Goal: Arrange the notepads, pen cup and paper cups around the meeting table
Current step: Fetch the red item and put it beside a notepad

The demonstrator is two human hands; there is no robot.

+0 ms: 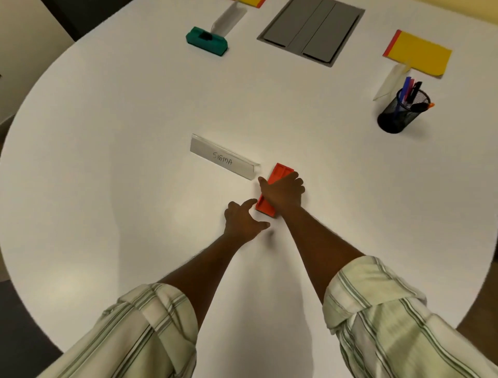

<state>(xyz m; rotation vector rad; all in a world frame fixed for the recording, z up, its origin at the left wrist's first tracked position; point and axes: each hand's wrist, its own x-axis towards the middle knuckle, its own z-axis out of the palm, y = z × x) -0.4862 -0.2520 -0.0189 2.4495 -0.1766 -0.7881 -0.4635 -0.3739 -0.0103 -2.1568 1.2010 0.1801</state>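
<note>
Round white table (107, 135), with grey hatch (311, 29) set in near the far edge. Yellow notepad (420, 54) toward the far right edge; corner of a second pad (252, 2) at the far edge. Black mesh pen cup (398, 113) near the right edge, just before the notepad. Clear "SIGMA" nameplate (223, 159) at mid-table. Green holder (206, 40) at far left. Red tray (280, 172) beside the nameplate, under right hand (283, 191), fingers laid over it. Left hand (242, 218) spread open, touching the tray's near end.
</note>
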